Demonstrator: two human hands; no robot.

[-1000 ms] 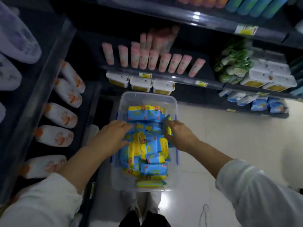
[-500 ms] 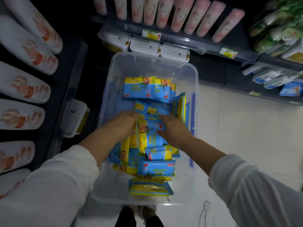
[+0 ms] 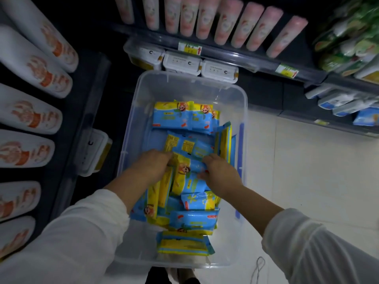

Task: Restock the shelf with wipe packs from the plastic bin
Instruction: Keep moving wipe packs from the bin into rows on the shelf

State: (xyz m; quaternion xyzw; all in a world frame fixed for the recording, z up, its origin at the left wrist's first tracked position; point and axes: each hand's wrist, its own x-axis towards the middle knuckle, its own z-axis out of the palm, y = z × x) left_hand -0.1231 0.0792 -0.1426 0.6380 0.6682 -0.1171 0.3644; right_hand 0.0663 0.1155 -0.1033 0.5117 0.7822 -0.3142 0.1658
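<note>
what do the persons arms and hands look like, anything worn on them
Both arms are in loose white long sleeves, the left sleeve and right sleeve, of thin fabric with soft folds, ending short of the wrists so the forearms show. The left hand and right hand are bare: no gloves, and no watch or ring that can be made out.

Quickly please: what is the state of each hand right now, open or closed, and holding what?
Left hand: closed, fingers curled over the upright wipe packs.
Right hand: closed, pinching the blue wipe pack between both hands.
</note>
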